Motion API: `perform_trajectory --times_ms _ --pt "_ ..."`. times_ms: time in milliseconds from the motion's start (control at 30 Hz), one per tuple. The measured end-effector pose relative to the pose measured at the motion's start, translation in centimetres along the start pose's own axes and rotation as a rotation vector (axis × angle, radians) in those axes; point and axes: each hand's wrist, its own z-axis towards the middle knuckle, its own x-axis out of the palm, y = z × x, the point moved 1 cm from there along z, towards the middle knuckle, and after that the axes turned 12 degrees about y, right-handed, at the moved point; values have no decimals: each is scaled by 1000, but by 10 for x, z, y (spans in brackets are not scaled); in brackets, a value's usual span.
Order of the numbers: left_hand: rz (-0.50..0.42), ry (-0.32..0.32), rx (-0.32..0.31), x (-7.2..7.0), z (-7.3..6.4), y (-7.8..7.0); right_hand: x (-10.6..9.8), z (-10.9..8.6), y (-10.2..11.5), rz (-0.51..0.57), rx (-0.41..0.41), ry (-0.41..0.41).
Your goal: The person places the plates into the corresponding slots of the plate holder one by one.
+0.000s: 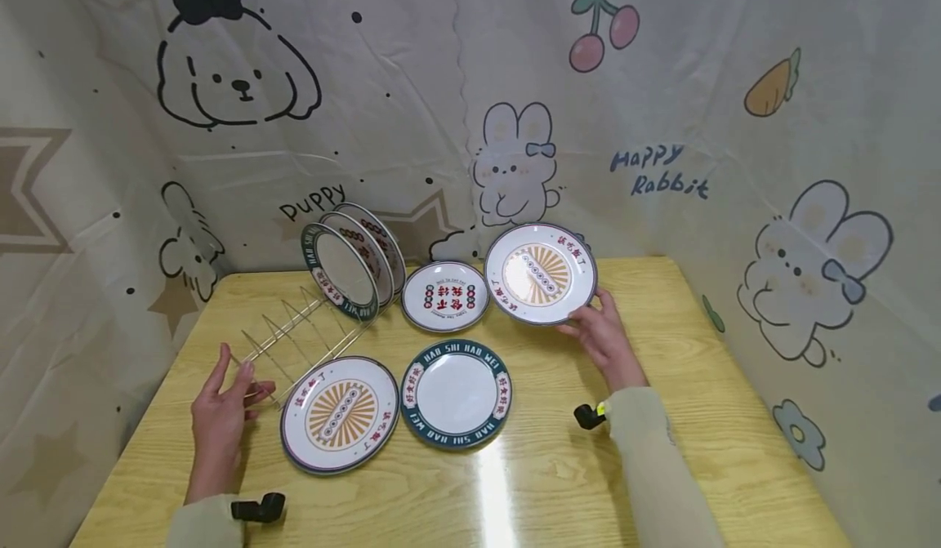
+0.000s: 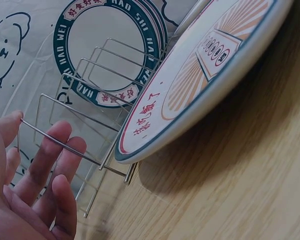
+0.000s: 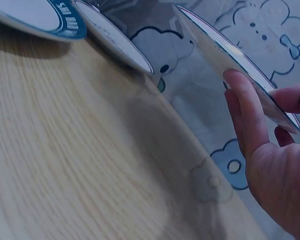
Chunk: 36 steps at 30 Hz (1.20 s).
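Note:
My right hand pinches the lower right rim of a white plate with an orange sunburst, tilted above the back of the table. In the right wrist view the plate appears nearly edge-on, thumb on its face and fingers underneath. At the left, my left hand holds the near end of a wire dish rack, fingers around the end wire. Several plates stand on edge at the rack's far end, a green-rimmed plate foremost. Another sunburst plate lies beside the rack's near end.
A green-rimmed plate lies flat mid-table, with a smaller white plate with red characters behind it. The wooden table ends at a printed cloth at the back and sides.

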Motion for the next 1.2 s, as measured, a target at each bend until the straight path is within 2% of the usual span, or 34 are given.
perform_trajectory --times_ms 333,500,633,800,1033,1200 --pt "-16 7 2 3 3 -1 17 -7 0 -51 -7 99" --pt "-6 3 3 4 5 -1 27 -11 -5 -131 -16 162" --pt "1 -1 3 3 3 -2 45 -16 -3 -200 -48 272" --pt "6 -10 -8 2 0 0 67 -20 -3 -231 -65 396" --pt "-14 1 17 3 1 1 86 -23 -10 -301 -50 461" --pt "-6 -6 -13 2 0 1 99 -26 -17 -339 -47 505"
